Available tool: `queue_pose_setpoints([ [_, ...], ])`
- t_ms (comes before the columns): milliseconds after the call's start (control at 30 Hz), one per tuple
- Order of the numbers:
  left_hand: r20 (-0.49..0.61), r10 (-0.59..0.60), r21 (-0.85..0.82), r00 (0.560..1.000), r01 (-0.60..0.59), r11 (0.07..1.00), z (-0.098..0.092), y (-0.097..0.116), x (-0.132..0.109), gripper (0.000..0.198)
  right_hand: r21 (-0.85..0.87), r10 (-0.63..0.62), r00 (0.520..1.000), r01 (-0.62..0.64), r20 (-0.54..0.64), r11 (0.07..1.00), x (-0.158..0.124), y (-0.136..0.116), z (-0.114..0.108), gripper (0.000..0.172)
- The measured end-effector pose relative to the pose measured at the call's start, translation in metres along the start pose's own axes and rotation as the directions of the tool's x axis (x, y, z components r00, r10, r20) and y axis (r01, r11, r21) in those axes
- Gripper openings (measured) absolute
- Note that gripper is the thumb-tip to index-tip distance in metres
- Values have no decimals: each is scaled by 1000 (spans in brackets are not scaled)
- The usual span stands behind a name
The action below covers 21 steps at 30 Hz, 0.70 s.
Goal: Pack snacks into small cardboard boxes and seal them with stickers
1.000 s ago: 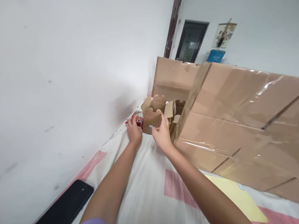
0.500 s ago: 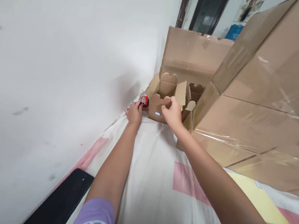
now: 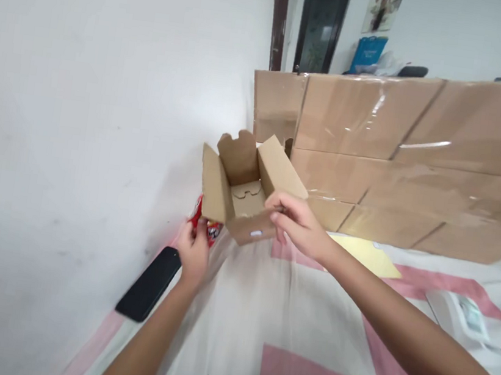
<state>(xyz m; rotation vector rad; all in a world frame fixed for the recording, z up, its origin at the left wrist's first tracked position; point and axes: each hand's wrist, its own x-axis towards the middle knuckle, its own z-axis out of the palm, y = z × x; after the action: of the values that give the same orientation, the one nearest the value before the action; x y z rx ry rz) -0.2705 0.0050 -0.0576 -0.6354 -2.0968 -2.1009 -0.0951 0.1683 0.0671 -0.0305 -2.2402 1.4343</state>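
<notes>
A small open cardboard box is tilted toward me, its flaps up and its inside bare to view. My right hand pinches the box's near right edge between thumb and fingers. At the box's left side, my left hand is closed on a red printed packet. Part of the packet shows behind the fingers, and another red piece sticks up by the box flap. Whether the left fingers also touch the box, I cannot tell.
A black phone lies along the white wall at left. Taped cardboard stands across the back. On the patterned cloth are a yellow sheet and a white device at right.
The small box has come out from beside the big cardboard, closer to me, with my right hand on its edge. My left hand has drawn the red packet nearer. My view has turned right.
</notes>
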Motion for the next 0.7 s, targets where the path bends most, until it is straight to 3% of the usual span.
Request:
queue_pose_setpoints([
  [100, -65, -29, 0, 997, 29, 1000, -49, 11, -71, 37, -51, 26, 999, -28, -40, 998, -93, -22, -19, 18],
  [200, -170, -80, -136, 982, 57, 989, -77, 27, -106, 33, -73, 24, 954, -48, -298, 996, -172, -23, -41, 22],
  [267, -206, -86, -257, 975, 31, 966, -81, 49, -111, 36, -91, -6, 898, -38, -439, 995, -211, -17, -54, 23],
  [333, -156, -16, -315, 988, -34, 948, -76, 78, -106, 42, -116, -60, 856, 0, -514, 993, -237, -12, -63, 23],
  [433, 39, 115, -382, 993, -92, 920, -57, 117, -96, 50, -81, -126, 812, 97, -570, 992, -258, -6, -63, 24],
  [467, 162, 134, -388, 978, -62, 920, -50, 127, -95, 53, -51, -133, 801, 127, -584, 991, -262, -5, -61, 25],
  [533, 418, 157, -350, 895, 0, 937, -34, 142, -98, 56, 6, -134, 793, 171, -594, 985, -266, -4, -56, 27],
  [600, 625, 165, -284, 763, 26, 958, -19, 155, -108, 54, 52, -122, 806, 185, -580, 981, -268, -3, -51, 27],
  [633, 713, 184, -229, 677, -24, 973, -12, 162, -114, 49, 69, -116, 808, 190, -578, 979, -268, -2, -49, 27],
  [700, 861, 199, -87, 469, -249, 965, 0, 176, -129, 33, 93, -110, 790, 206, -603, 974, -268, 1, -47, 26],
])
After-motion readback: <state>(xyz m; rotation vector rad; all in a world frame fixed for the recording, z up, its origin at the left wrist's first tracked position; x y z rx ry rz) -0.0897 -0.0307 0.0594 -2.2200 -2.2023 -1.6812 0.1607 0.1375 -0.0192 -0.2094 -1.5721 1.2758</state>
